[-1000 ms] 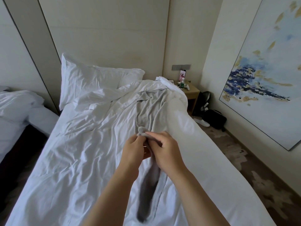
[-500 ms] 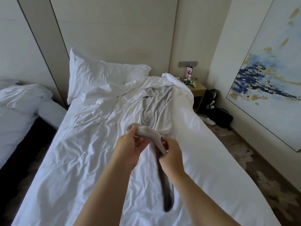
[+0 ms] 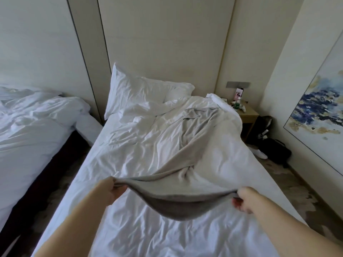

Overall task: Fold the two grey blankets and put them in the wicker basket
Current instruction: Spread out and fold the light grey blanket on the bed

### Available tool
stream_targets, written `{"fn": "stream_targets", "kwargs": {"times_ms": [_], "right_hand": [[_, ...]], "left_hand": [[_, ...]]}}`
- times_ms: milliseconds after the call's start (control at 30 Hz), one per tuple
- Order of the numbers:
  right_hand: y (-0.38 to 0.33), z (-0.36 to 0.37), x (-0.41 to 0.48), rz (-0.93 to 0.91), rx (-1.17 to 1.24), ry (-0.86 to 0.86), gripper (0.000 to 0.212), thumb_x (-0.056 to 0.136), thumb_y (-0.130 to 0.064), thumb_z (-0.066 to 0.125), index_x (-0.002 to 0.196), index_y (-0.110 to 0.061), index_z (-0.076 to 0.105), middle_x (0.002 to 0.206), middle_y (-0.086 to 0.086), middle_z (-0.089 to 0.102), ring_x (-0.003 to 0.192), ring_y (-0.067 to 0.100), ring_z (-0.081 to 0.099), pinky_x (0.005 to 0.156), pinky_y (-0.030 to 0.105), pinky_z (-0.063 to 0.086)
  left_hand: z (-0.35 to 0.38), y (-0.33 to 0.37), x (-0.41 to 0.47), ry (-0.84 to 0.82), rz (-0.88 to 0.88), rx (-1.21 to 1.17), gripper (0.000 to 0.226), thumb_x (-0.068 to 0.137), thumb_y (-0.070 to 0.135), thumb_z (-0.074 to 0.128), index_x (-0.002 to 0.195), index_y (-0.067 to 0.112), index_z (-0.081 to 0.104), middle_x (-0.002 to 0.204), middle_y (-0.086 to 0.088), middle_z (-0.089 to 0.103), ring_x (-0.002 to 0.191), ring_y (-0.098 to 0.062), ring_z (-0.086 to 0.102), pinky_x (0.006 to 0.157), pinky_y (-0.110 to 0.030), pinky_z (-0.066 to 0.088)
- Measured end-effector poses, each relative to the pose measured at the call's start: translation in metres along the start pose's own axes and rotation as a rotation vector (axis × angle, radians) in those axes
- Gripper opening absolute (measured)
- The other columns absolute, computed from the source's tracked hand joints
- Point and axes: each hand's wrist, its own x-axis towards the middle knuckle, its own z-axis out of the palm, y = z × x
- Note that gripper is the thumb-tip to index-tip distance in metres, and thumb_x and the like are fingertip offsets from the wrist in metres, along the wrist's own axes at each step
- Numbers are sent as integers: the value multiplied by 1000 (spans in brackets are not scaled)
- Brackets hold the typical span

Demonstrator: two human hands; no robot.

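Observation:
A grey blanket (image 3: 187, 156) lies rumpled along the white bed (image 3: 130, 229), running from near the pillow down to my hands. My left hand (image 3: 113, 188) grips one corner of its near edge and my right hand (image 3: 243, 199) grips the other corner. The edge is stretched between them and sags in the middle above the sheet. Only one grey blanket shows. No wicker basket is in view.
A white pillow (image 3: 141, 93) leans on the headboard. A second bed (image 3: 33, 130) stands to the left across a dark gap. A wooden nightstand (image 3: 248, 115) with small items is at the far right, with a black bag (image 3: 276, 151) on the floor. A painting (image 3: 319, 112) hangs on the right wall.
My hands were close together on a bunched part of the blanket. They have moved apart to the left and right, spreading its near edge wide.

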Motion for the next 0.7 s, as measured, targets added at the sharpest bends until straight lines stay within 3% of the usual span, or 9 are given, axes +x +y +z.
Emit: {"fn": "stream_targets", "kwargs": {"times_ms": [67, 133, 200, 267, 333, 400, 467, 600, 700], "right_hand": [[-88, 7, -28, -177, 80, -29, 26, 96, 3, 33, 77, -7, 48, 67, 9, 43, 54, 16, 38, 29, 14, 38], [-187, 0, -80, -601, 290, 111, 23, 92, -3, 36, 80, -11, 53, 71, 1, 45, 58, 13, 43, 30, 9, 34], [-250, -23, -138, -1179, 412, 303, 34, 78, -6, 36, 84, -31, 59, 79, -8, 55, 70, 13, 55, 49, 6, 43], [-259, -37, -156, -1409, 343, 442, 44, 71, -4, 35, 91, -38, 57, 93, -8, 61, 83, 14, 60, 67, 11, 47], [-223, -34, -126, -1282, -9, 542, 40, 79, -1, 42, 103, -29, 57, 105, 6, 64, 97, 23, 59, 78, 22, 47], [-155, -30, -67, -999, -470, 394, 27, 87, -2, 46, 110, -8, 59, 112, 22, 61, 103, 37, 57, 82, 36, 46], [-68, -41, -13, -642, -744, 330, 22, 91, -4, 45, 106, 1, 60, 109, 25, 61, 97, 37, 60, 78, 36, 47], [80, -74, 40, -278, -780, 325, 17, 91, -6, 45, 84, 0, 59, 98, 28, 67, 89, 39, 66, 81, 45, 54], [141, -76, 48, -152, -455, 264, 20, 92, -3, 48, 99, 8, 63, 99, 27, 65, 87, 41, 64, 82, 50, 52]], "left_hand": [[40, 44, -15, -111, 185, 19, 17, 93, -3, 37, 84, -3, 50, 53, -14, 62, 47, -20, 64, 36, -23, 50], [81, 101, -43, -257, 507, -117, 12, 93, 5, 45, 84, 6, 54, 59, -3, 67, 58, -12, 67, 49, -19, 54], [109, 143, -71, -393, 704, -258, 7, 90, 17, 52, 88, 13, 58, 69, 3, 71, 69, -10, 69, 62, -22, 56], [119, 149, -76, -346, 737, -290, 10, 89, 17, 51, 93, 13, 59, 80, -3, 70, 74, -15, 69, 60, -26, 57], [115, 123, -52, -199, 688, -145, 17, 93, 14, 45, 105, 9, 56, 96, -12, 62, 77, -19, 64, 56, -28, 58], [88, 76, -10, -59, 542, -36, 22, 97, 17, 41, 113, 6, 51, 105, -18, 56, 74, -20, 61, 59, -30, 56], [40, 25, 32, 112, 353, 46, 30, 98, 20, 41, 120, 3, 51, 106, -19, 55, 76, -26, 59, 63, -33, 54], [-77, -71, 81, 297, 86, 118, 28, 94, 9, 49, 121, 5, 53, 79, -12, 52, 62, -24, 52, 35, -26, 49], [-130, -125, 85, 290, 10, 245, 27, 92, -1, 47, 118, 0, 53, 81, -10, 53, 67, -23, 55, 32, -26, 49]]}}
